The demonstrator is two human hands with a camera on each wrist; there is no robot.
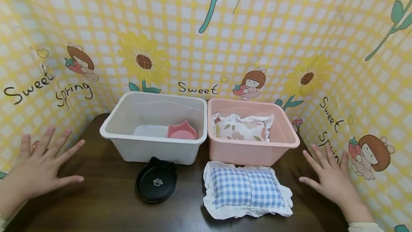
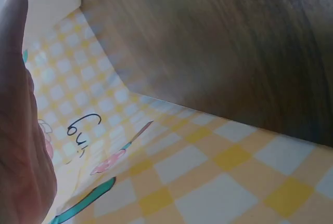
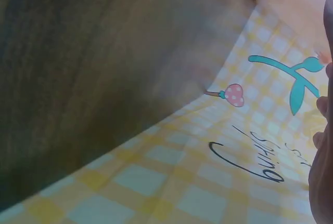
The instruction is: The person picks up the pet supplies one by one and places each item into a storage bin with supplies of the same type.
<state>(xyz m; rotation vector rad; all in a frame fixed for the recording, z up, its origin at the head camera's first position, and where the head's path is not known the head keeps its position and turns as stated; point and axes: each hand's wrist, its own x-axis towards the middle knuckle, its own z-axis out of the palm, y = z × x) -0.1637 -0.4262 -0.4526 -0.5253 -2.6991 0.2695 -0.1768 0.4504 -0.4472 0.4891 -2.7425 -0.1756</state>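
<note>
My left hand (image 1: 43, 165) is spread with straight fingers over the table's left side, holding nothing. On the right, my other hand (image 1: 331, 176) is likewise spread and holds nothing. Between them lie a black cat-eared dish (image 1: 156, 182) with a white paw print and a blue-checked pillow (image 1: 248, 188) with white ruffles. Behind the dish stands a white bin (image 1: 154, 149) with a pink cat-eared dish (image 1: 182, 131) inside. The pink bin (image 1: 251, 153) beside it holds a floral ruffled pillow (image 1: 243, 130). Both wrist views show only part of each hand, at the edge.
The dark wooden table (image 1: 106, 196) carries everything. A yellow-checked cloth (image 1: 180, 46) with sunflowers and cartoon girls hangs behind the table and along both sides. The two bins stand side by side near the back, their rims close together.
</note>
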